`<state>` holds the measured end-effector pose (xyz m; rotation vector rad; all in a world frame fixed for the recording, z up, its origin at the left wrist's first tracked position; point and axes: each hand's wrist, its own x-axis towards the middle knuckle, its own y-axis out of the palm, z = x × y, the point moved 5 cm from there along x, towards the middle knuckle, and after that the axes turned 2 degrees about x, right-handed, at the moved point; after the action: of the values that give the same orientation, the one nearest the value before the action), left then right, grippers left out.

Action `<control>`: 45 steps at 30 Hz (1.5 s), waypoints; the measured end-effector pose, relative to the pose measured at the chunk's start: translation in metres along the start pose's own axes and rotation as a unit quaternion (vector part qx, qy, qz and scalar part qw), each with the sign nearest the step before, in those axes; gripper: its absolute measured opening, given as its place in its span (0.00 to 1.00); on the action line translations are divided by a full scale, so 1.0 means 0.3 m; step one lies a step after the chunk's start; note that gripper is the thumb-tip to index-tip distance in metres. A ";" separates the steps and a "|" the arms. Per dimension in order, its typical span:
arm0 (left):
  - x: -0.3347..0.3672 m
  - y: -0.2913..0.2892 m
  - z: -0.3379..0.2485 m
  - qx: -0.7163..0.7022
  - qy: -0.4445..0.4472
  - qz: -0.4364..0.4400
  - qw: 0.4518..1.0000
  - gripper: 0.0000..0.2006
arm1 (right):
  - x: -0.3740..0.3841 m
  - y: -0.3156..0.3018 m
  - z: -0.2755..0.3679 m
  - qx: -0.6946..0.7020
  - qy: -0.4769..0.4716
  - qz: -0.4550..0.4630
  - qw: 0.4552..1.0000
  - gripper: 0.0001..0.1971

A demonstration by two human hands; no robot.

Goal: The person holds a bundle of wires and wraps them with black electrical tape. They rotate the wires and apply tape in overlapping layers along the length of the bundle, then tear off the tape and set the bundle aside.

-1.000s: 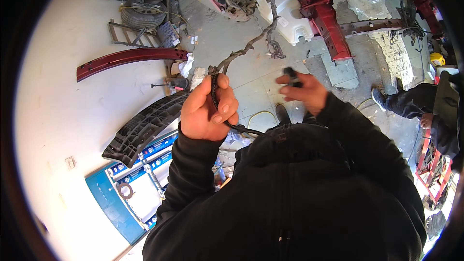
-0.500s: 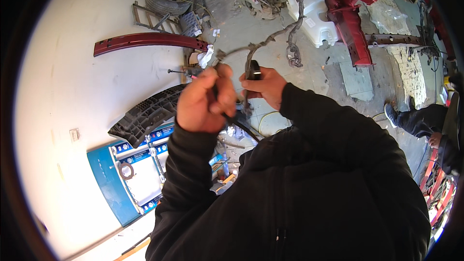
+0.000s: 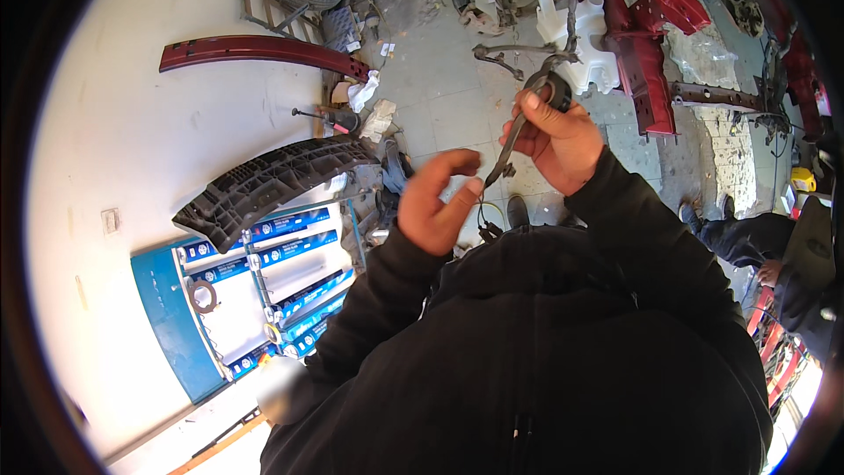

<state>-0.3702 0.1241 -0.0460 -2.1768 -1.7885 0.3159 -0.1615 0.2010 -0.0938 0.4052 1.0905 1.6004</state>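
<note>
My right hand (image 3: 567,141) grips a dark wiring harness (image 3: 505,157), its thumb pressed against it near a roll of black tape (image 3: 557,92) held at the same spot. The harness runs up toward the red car front and down past my left hand. Close beside its lower stretch is my left hand (image 3: 440,207), fingers curved, with a gap between thumb and forefinger. Its thumb tip is near or against the harness; I cannot tell which. Thin loose wires with a dark connector (image 3: 489,230) hang below, against my black jacket.
Ahead are red car body parts (image 3: 646,79) and a white plastic reservoir (image 3: 593,40). Along the left wall are a dark red beam (image 3: 264,53), a black plastic bumper part (image 3: 272,185) and a blue rack (image 3: 167,325) of boxes. Another person (image 3: 765,246) is at the right.
Both hands have moved right in the view, and the left has dropped lower and come off the harness length it gripped. The view has shifted slightly. The right hand still has the tape roll.
</note>
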 end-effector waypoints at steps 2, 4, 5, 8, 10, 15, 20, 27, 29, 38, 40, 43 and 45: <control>-0.014 0.072 0.028 -0.202 -0.099 0.101 0.969 0.15 | 0.019 0.006 0.038 -0.003 -0.027 0.006 1.000 0.07; -0.029 0.095 0.045 -0.326 -0.155 0.154 0.920 0.18 | 0.035 0.001 0.072 -0.021 -0.052 -0.011 0.998 0.07; -0.034 0.084 0.051 -0.351 -0.165 0.156 0.909 0.18 | 0.045 -0.003 0.088 -0.018 -0.065 -0.024 0.997 0.07; -0.049 0.023 0.056 -0.372 -0.208 0.152 0.892 0.20 | 0.065 -0.015 0.132 -0.011 -0.082 -0.046 0.996 0.05; -0.049 -0.004 0.038 -0.359 -0.208 0.156 0.896 0.20 | 0.071 -0.024 0.154 -0.022 -0.085 -0.064 0.994 0.06; -0.045 -0.012 -0.013 -0.391 -0.173 0.195 0.883 0.16 | 0.065 -0.026 0.166 -0.044 -0.109 -0.076 0.990 0.07; -0.042 0.009 0.001 -0.347 -0.138 0.244 0.895 0.13 | 0.030 -0.036 0.142 -0.054 -0.100 -0.104 0.988 0.06; 0.032 0.018 -0.038 0.070 -0.056 0.203 0.975 0.28 | -0.037 -0.007 0.097 -0.087 -0.107 -0.100 0.985 0.09; 0.092 0.073 -0.055 -0.028 -0.074 0.133 0.988 0.25 | -0.058 0.008 0.061 -0.103 -0.098 -0.103 0.984 0.09; 0.116 0.119 -0.127 0.049 -0.019 0.076 0.996 0.09 | -0.094 -0.042 0.039 -0.027 -0.038 -0.109 0.993 0.10; 0.099 0.115 -0.137 0.073 0.029 0.089 0.993 0.08 | -0.065 -0.078 0.082 0.014 -0.030 -0.133 0.991 0.11; 0.070 0.114 -0.097 0.076 0.004 0.137 0.988 0.07 | -0.036 -0.113 0.164 0.035 -0.055 -0.108 0.992 0.11; 0.064 0.118 -0.099 0.043 0.106 0.107 0.988 0.06 | -0.031 -0.142 0.184 0.017 -0.054 -0.121 0.991 0.09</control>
<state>-0.3235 0.1337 -0.0310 -2.2495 -1.4078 0.1956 -0.0928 0.2153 -0.0972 0.3624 1.0441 1.3336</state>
